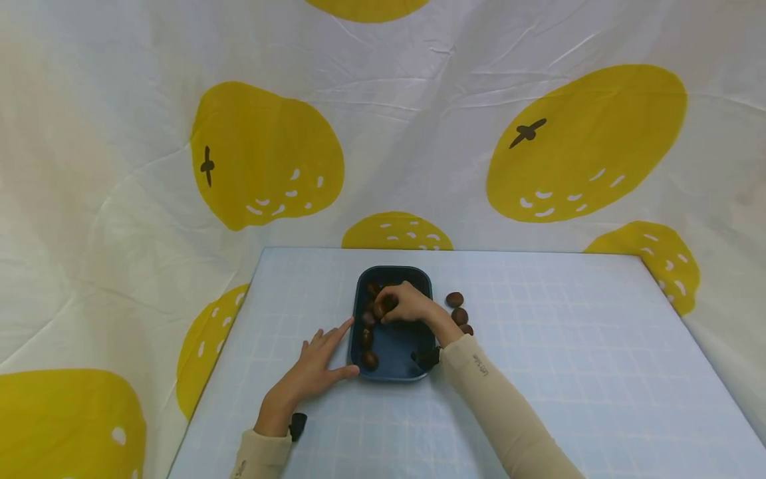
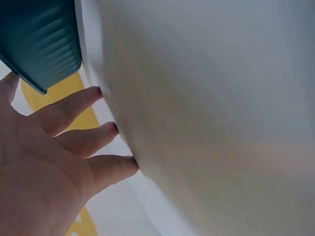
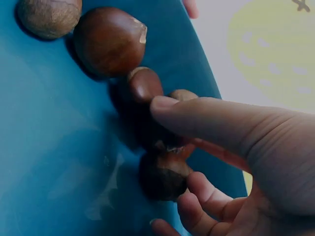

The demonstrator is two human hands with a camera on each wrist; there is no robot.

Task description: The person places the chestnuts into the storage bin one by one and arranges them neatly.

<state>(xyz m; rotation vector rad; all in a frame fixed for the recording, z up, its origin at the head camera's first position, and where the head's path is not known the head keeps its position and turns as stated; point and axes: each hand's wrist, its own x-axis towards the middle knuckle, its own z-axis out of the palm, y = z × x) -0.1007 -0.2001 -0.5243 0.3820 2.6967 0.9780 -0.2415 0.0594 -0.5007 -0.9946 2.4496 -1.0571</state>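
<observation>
A dark blue tray (image 1: 397, 351) lies on the table with several brown chestnuts (image 1: 370, 360) lined up along its left side. My right hand (image 1: 414, 306) reaches over the tray and pinches a chestnut (image 1: 385, 305) between thumb and index finger. In the right wrist view this chestnut (image 3: 147, 120) is dark and partly covered by the thumb; another chestnut (image 3: 110, 42) lies near it on the tray floor. My left hand (image 1: 317, 367), fingers spread, touches the tray's left rim with index finger and thumb. Its other fingertips (image 2: 109, 129) rest on the table in the left wrist view.
Three chestnuts (image 1: 459, 315) lie on the table just right of the tray, close to my right wrist. The table (image 1: 568, 346) has a pale grid-patterned cover. Behind it hangs a white cloth (image 1: 419, 146) printed with yellow fruit.
</observation>
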